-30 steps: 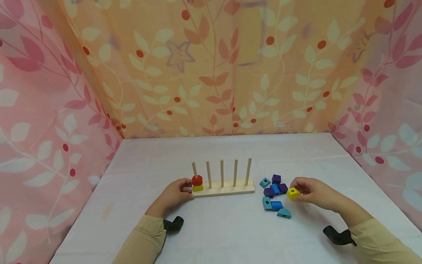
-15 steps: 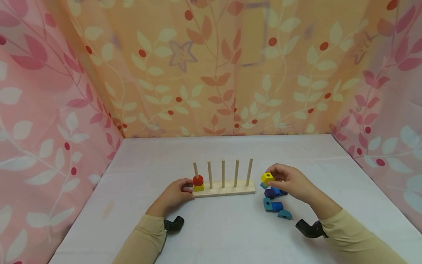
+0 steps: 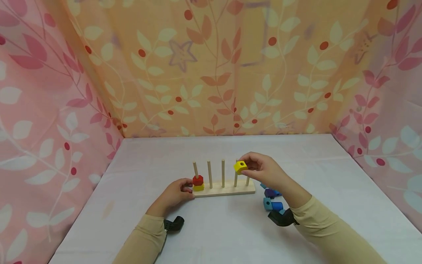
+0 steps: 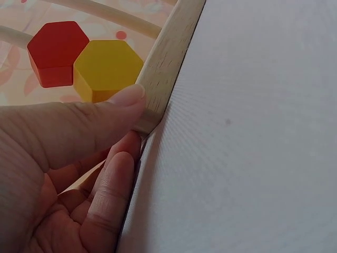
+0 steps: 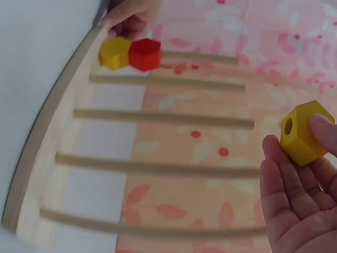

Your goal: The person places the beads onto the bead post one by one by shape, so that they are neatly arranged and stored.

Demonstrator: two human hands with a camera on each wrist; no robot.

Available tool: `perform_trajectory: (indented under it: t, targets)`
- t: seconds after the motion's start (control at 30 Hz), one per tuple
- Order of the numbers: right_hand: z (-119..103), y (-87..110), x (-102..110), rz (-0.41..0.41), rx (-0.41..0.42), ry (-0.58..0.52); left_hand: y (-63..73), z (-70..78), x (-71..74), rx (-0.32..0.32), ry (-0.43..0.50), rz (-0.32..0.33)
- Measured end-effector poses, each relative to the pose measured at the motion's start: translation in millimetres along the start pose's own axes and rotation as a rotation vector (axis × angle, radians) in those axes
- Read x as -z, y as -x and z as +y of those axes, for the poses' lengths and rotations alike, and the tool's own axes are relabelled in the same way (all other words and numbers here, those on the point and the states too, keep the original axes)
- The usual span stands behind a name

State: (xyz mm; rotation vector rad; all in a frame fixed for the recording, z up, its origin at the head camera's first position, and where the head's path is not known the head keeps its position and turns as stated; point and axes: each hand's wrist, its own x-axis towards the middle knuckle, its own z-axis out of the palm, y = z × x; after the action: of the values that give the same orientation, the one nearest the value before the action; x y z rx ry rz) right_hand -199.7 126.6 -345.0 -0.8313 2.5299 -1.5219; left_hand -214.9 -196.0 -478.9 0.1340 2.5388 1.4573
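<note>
A wooden peg board (image 3: 217,190) with several upright pegs stands on the white table. On its leftmost peg, a red hexagonal block (image 3: 198,180) sits on top of a yellow hexagonal block (image 4: 108,68). My left hand (image 3: 176,193) grips the board's left end, the thumb on its corner and fingers curled against the end. My right hand (image 3: 263,169) pinches a second yellow block (image 3: 240,167), which has a hole through it, between thumb and fingers. In the head view this block hangs in front of the second peg from the right, near its top. The right wrist view shows it apart from the pegs.
Right of the board lie loose blocks: a purple block (image 3: 269,193), a teal block (image 3: 267,204), a blue block (image 3: 277,206) and others partly hidden by my right arm. Patterned curtains (image 3: 211,73) enclose the table at the back and sides.
My right hand has carried the yellow block leftward and up, from beside the loose blocks to the peg board's right part. My left hand has stayed at the board's end.
</note>
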Motion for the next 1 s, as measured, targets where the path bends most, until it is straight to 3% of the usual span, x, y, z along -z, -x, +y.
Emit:
perform_trajectory:
  t: [0.33, 0.57, 0.73, 1.0]
  targets:
    - [-21.2, -29.5, -34.3, -0.015, 0.07, -0.051, -1.5, -1.0, 0.4, -0.012, -0.003, 0.0]
    - [-26.5, -46.8, -58.2, 0.056, 0.149, -0.076, -0.7, 1.0, 1.3, 0.016, -0.024, 0.0]
    - [-28.8, -56.3, -73.4, 0.104, 0.206, -0.028, -1.1, -0.1, 0.4, 0.026, -0.02, -0.002]
    - [-29.1, -70.6, -88.8, 0.156, 0.152, -0.046, -0.5, 0.1, 0.8, 0.007, -0.029, 0.0]
